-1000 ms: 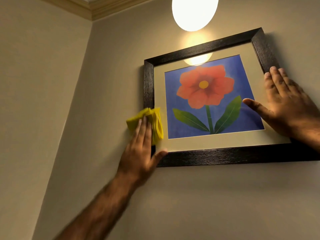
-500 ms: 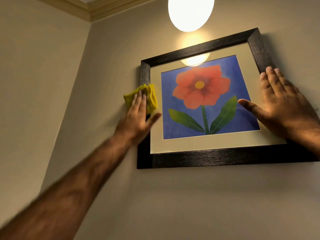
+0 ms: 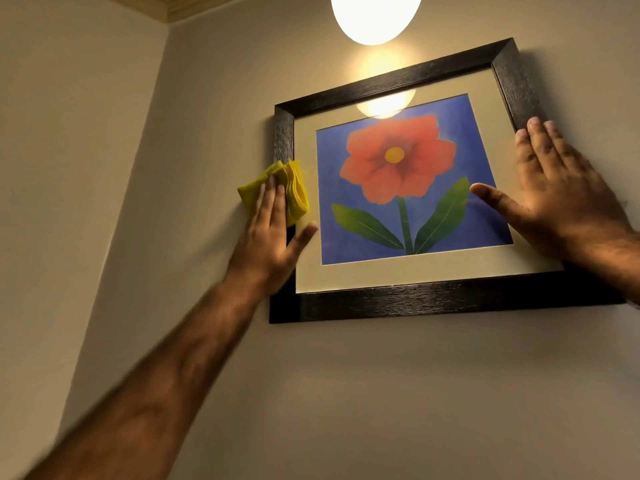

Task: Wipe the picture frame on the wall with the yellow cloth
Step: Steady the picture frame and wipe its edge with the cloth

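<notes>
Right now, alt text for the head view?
Left hand presses a folded yellow cloth on the left rail of a black picture frame on the wall; right hand lies flat on its right side. Red flower print, lit lamp above.

Picture frame (image 3: 433,301): square, dark wood-grain border with a cream mat around a red flower with green leaves on blue; it hangs flat on the wall (image 3: 381,393).
Yellow cloth (image 3: 298,194): folded in layers, pressed flat under my left hand (image 3: 273,233) on the frame's left edge at mid-height, spilling onto the wall.
</notes>
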A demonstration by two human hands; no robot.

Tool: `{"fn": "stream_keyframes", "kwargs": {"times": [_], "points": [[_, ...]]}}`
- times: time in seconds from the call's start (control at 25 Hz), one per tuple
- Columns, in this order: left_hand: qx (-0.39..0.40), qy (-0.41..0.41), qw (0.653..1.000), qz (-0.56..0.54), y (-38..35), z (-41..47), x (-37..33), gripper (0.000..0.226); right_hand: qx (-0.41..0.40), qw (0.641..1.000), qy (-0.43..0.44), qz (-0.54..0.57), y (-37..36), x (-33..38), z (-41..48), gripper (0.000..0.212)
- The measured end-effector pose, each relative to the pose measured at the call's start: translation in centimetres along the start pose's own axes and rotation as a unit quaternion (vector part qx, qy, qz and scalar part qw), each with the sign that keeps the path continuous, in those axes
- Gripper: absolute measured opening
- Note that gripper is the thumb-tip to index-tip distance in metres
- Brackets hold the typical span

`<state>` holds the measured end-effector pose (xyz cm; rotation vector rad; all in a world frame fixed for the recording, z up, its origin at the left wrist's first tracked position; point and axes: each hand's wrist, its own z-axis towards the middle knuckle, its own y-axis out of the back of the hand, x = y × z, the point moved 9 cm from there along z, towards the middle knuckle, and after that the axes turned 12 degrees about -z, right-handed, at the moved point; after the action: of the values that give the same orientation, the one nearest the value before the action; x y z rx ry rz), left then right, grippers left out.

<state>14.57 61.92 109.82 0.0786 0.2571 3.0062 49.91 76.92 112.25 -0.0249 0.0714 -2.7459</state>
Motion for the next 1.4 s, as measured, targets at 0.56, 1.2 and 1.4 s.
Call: {"fn": "stream_keyframes", "kwargs": {"times": [0.56,1.2,1.4], "points": [[-0.010,0.003,0.999,0.046,6.1,-0.6,-1.6,0.034,0.000,1.000,0.006,0.008,0.3,0.2,-0.2,0.114],[0.004,0.248,0.963,-0.102,5.9,-0.6,4.7,0.042,-0.008,0.999,-0.003,0.033,0.2,0.1,-0.8,0.110],[-0.034,0.239,0.967,-0.080,7.0,-1.1,3.2,0.039,0.007,0.998,-0.014,0.061,0.9,0.3,-1.6,0.106]]}}
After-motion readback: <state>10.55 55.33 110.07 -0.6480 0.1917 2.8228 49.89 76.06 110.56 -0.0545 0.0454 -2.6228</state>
